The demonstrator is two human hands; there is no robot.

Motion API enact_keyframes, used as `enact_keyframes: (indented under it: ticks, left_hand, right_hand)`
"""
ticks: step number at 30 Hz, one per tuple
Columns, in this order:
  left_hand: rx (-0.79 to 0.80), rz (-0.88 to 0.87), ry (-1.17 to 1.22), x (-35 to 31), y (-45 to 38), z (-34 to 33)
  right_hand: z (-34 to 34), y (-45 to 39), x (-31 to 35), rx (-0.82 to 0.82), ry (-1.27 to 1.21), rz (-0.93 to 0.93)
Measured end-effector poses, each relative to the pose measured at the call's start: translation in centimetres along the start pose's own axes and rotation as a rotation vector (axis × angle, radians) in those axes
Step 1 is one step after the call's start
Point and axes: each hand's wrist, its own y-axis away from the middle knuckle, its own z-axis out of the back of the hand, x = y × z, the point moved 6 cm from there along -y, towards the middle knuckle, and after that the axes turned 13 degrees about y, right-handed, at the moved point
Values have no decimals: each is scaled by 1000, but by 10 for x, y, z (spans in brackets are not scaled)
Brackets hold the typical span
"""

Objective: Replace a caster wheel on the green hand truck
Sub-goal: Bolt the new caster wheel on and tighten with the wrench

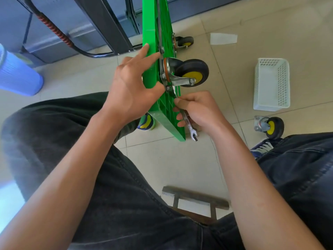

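The green hand truck (156, 29) stands on its edge on the tiled floor between my knees. A black caster wheel with a yellow hub (191, 73) sits in a metal bracket on its right face. My left hand (131, 87) rests against the deck's left side, fingers straight, thumb near the bracket's lower bolt. My right hand (198, 110) grips a silver wrench (187, 120) whose upper end sits on that bolt. Another caster (183, 42) is mounted farther up the deck. A loose caster wheel (270, 127) lies on the floor at right.
A white perforated basket (272, 83) stands on the floor to the right. A blue cylinder (18, 73) is at left, with dark frame legs and a cable behind the truck. A low wooden stool (194, 197) is under me. A paper scrap (223, 38) lies on the tiles.
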Motion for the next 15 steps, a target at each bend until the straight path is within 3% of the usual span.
enact_keyframes:
  ticks: [5, 12, 15]
  left_hand:
    - [11, 5, -17, 4, 1, 3]
    - [-41, 34, -39, -4, 7, -5]
    - [-68, 35, -50, -6, 10, -10]
  right_hand:
    - [11, -5, -26, -27, 17, -21]
    - [3, -14, -34, -282, 28, 280]
    - [2, -18, -36, -344, 29, 315]
